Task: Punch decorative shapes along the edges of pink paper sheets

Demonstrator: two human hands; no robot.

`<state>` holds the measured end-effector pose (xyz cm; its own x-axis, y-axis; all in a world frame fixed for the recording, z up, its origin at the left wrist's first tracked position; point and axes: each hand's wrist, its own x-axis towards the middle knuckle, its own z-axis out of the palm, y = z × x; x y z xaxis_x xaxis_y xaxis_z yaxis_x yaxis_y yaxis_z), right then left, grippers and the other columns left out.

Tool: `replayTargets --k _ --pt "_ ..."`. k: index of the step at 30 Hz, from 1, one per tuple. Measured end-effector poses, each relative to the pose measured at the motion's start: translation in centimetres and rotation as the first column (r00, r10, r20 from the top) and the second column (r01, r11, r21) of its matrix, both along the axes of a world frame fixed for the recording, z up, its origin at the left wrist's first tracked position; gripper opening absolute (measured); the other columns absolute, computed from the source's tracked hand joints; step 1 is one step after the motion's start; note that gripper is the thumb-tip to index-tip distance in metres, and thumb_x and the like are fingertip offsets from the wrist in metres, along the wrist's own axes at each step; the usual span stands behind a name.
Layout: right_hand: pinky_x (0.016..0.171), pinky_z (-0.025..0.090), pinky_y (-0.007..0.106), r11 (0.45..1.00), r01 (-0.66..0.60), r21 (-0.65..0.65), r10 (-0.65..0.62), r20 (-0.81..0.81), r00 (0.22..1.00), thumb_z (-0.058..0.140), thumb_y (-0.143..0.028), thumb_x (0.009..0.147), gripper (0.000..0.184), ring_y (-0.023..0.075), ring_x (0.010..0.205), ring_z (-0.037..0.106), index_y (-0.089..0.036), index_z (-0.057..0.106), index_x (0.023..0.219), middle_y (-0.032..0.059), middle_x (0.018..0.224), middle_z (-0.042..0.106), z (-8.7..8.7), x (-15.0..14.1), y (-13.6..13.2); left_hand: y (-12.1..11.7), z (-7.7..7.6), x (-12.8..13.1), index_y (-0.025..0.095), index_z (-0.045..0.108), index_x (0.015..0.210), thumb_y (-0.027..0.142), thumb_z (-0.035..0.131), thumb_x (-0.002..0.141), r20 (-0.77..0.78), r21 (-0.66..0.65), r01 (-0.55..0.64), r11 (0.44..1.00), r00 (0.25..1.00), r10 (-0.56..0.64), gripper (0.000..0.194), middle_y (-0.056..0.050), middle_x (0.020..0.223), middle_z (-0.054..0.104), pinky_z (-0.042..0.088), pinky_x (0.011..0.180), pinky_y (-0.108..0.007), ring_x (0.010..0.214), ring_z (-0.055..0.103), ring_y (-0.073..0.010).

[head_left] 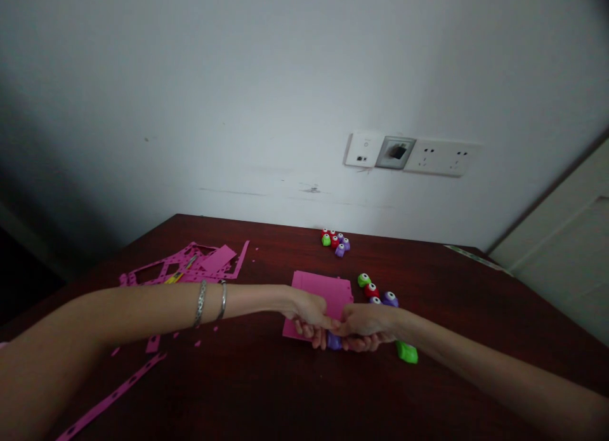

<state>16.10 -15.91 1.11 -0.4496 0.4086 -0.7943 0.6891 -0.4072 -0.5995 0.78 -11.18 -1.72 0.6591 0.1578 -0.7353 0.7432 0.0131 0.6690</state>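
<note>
basically, both hands meet over the near right part of a stack of pink sheets (320, 287) on the dark red desk (238, 390). the left hand (310, 313) and the right hand (366, 323) come in from either side, thumbs touching or nearly so above a small purple punch (334, 341). the fingers of both hands are closed around that punch, which sits between them at the near edge of the sheets; whether paper is in its slot cannot be told, since the hands cover it.

just beyond the right hand stand a green punch (364, 280), a red punch (372, 290) and a purple one (390, 299), with another partly hidden, while a bright green piece (407, 352) lies on the near side of the right wrist. farther back, near the wall (266, 111), a cluster of red, purple and green punches (335, 242) is grouped closely.

to the left, beyond the left forearm, a yellow cutter (175, 278) rests among cut pink scraps (166, 263). nearer, a long pink strip (114, 396) with holes lies slantwise.
</note>
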Motion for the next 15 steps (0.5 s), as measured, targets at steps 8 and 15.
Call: replayTargets --k 8,15 --pt "0.028 0.015 0.014 0.999 -0.027 -0.019 0.027 0.014 1.0 0.047 -0.043 0.083 0.038 0.0012 0.03 0.022 -0.015 0.048 0.057 -0.0082 0.039 0.036 -0.4 0.2 0.1 0.5 -0.5 -0.1 0.015 0.061 0.053 0.065 0.05 0.072 0.006 0.004 0.065 0.998 0.998 -0.065 0.055 -0.006 0.05 0.053 0.018 0.033 -0.019 0.036 0.029 -0.0062" --pt "0.029 0.014 0.014 0.999 -0.047 0.021 0.045 0.094 0.995 0.05 -0.042 0.082 0.036 0.0015 0.029 0.022 -0.012 0.053 0.063 -0.0078 0.038 0.038 0.3 -0.2 -0.1 -0.5 0.2 -0.7 0.014 0.063 0.061 0.069 0.052 0.067 0.029 0.025 0.029 0.999 0.999 -0.029 0.057 -0.007 0.054 0.058 0.018 0.035 -0.018 0.038 0.03 -0.0058"
